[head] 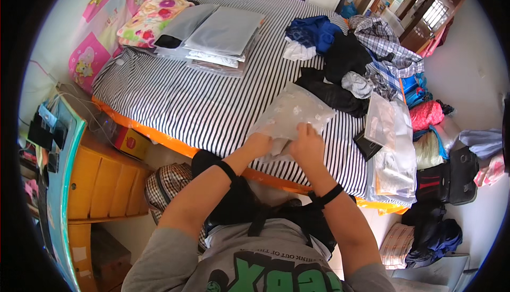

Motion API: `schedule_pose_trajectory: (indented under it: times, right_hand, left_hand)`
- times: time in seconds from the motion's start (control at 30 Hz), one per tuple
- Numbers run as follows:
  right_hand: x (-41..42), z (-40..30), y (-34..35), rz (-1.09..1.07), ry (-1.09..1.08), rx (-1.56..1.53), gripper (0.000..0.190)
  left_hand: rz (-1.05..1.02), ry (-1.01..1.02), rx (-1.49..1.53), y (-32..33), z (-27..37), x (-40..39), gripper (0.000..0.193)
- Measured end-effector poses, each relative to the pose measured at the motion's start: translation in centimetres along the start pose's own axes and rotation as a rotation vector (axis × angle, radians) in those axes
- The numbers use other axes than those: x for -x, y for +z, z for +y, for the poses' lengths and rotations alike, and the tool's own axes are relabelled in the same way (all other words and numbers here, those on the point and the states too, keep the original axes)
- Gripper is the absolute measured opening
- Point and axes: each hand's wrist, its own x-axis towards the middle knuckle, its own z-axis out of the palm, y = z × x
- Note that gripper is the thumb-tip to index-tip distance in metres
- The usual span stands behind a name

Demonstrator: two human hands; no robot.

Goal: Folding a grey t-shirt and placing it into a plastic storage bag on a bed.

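Observation:
A translucent frosted plastic bag [295, 109] with a pale floral pattern lies on the striped bed sheet [179, 109], at the edge of the bed nearest me. My left hand [259, 145] grips the bag's near left corner. My right hand [307, 144] is closed on its near edge, to the right. Between the hands the near edge looks folded or parted, and something greyish-brown shows there. What is inside the bag is hard to make out. Both wrists wear black bands.
Stacked frosted bags [225, 33] lie at the bed's far left beside a floral pillow [153, 19]. Heaped clothes [346, 53] are at the right, with more plastic bags [394, 164] along the right edge. A wooden cabinet [107, 184] stands left, and a checked bag [169, 184] on the floor.

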Motion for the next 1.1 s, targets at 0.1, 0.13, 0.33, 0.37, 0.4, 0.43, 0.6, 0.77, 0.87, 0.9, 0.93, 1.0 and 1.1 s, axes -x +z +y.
schedule_pose_trajectory:
  times: [0.1, 0.13, 0.33, 0.37, 0.4, 0.43, 0.6, 0.77, 0.87, 0.9, 0.93, 1.0, 1.1]
  right_hand:
    - [-0.4, 1.4, -1.6, 0.129, -0.001, 0.009, 0.029]
    - [-0.6, 2.1, -1.7, 0.168, 0.009, -0.002, 0.029]
    - [-1.7, 2.4, -4.1, 0.200, 0.022, 0.065, 0.032]
    - [-1.7, 2.0, -3.9, 0.200, 0.017, 0.066, 0.032]
    - [-1.6, 1.9, -3.7, 0.162, 0.008, 0.091, 0.032]
    - [-1.4, 1.6, -3.3, 0.123, -0.007, 0.114, 0.032]
    - [0.7, -1.5, -1.7, -0.019, -0.219, 0.154, 0.027]
    - [2.2, -2.0, 0.4, -0.077, -0.181, 0.053, 0.031]
    - [2.3, -2.5, 0.8, -0.137, -0.100, 0.124, 0.031]
    - [2.2, -2.6, 1.0, -0.131, -0.093, 0.124, 0.031]
    - [2.1, -2.7, 1.1, -0.130, -0.102, 0.113, 0.031]
    - [1.7, -2.9, 1.1, -0.124, -0.108, 0.102, 0.030]
    - [1.0, -3.3, 0.4, -0.087, -0.150, 0.011, 0.029]
  left_hand:
    - [0.102, 0.077, -0.195, 0.1, 2.3, -0.2, 0.034]
    - [0.297, 0.223, -0.313, -0.1, 3.5, -0.1, 0.031]
    - [0.494, 0.273, -0.387, 0.9, 5.9, -0.5, 0.026]
    - [0.498, 0.269, -0.386, 1.1, 6.0, -0.3, 0.026]
    - [0.108, 0.201, -0.470, -0.6, 8.4, 0.2, 0.027]
    - [-0.279, 0.124, -0.544, -1.6, 9.7, 0.7, 0.028]
    - [-0.092, 0.223, -0.252, 4.8, 5.1, 3.4, 0.031]
    - [0.011, 0.269, -0.420, 5.0, 3.6, 3.6, 0.035]
    - [0.090, 0.262, -0.357, 6.8, 2.2, 2.9, 0.038]
    - [0.077, 0.255, -0.429, 6.0, 3.1, 2.6, 0.040]
    - [0.064, 0.248, -0.502, 5.6, 3.7, 2.3, 0.042]
    - [0.047, 0.229, -0.561, 7.5, 2.5, 1.7, 0.042]
    - [-0.053, 0.117, -0.416, 8.5, 1.3, 1.5, 0.040]
